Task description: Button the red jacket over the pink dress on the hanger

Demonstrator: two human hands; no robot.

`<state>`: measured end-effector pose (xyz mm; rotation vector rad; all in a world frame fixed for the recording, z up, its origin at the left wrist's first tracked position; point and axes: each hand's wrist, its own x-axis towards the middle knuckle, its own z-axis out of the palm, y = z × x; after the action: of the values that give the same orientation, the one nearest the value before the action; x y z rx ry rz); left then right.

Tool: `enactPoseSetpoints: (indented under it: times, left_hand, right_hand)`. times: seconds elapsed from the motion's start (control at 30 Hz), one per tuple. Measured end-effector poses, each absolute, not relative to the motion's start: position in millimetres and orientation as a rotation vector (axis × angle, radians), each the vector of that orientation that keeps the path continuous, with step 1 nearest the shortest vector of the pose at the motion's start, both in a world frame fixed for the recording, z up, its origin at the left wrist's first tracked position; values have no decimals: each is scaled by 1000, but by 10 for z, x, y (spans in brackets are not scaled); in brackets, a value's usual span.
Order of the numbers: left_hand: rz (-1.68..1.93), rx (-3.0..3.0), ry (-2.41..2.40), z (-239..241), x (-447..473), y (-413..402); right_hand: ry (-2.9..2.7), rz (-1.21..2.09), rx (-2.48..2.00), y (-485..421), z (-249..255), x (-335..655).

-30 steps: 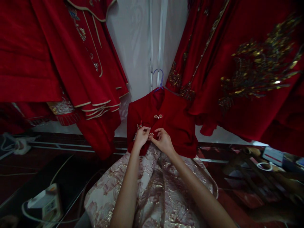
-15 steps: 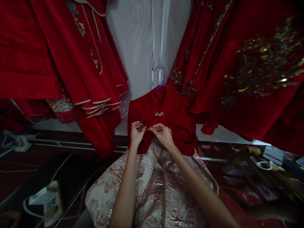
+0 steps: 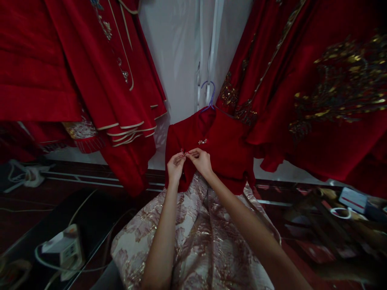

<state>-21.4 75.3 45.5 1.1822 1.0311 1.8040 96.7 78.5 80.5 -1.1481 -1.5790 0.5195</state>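
Note:
A short red jacket (image 3: pixel 229 149) hangs by a purple hanger (image 3: pixel 212 94) in front of me, over a pale, shiny brocade skirt (image 3: pixel 196 225). One jewelled frog button (image 3: pixel 202 141) lies fastened high on its front. Just below and to the left, my left hand (image 3: pixel 174 168) pinches the jacket's edge at a second jewelled frog button (image 3: pixel 183 152). The thumb and forefinger of my right hand (image 3: pixel 202 161) are closed on the small loop end of that fastening. Both sets of fingertips meet, so how button and loop sit together is hidden.
Red garments with pale piping (image 3: pixel 121 112) hang at left; a red garment with gold sequins (image 3: pixel 353 80) hangs at right. A power strip (image 3: pixel 71 251) with cords rests on a dark surface lower left. Rolls and boxes (image 3: pixel 352 199) clutter the lower right.
My right hand has moved left and slightly up, closing the small gap to my left hand. The loop end is now against the left fingertips. The view has shifted slightly.

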Motion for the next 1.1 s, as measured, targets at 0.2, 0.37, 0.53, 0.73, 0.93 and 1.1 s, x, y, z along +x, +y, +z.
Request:
enactPoseSetpoints:
  times: [0.2, 0.37, 0.53, 0.73, 0.93, 1.1]
  left_hand:
    - [1837, 1272, 1115, 426, -253, 755]
    - [1799, 1325, 1164, 434, -280, 735]
    - [1757, 1390, 1100, 404, -308, 788]
    - [1396, 1491, 1320, 341, -576, 749]
    - [819, 1790, 1302, 350, -721, 567]
    - [732, 2051, 1415, 394, -491, 574]
  right_hand:
    - [-1597, 433, -1207, 766, 773, 916]
    - [-1590, 397, -1165, 729, 777, 895]
    - [-1628, 492, -1110, 719, 798, 965]
    - [-1676, 825, -1179, 616, 721, 1406]
    - [-1942, 539, -1499, 359, 521, 1760]
    - [-1974, 439, -1462, 394, 299, 1648]
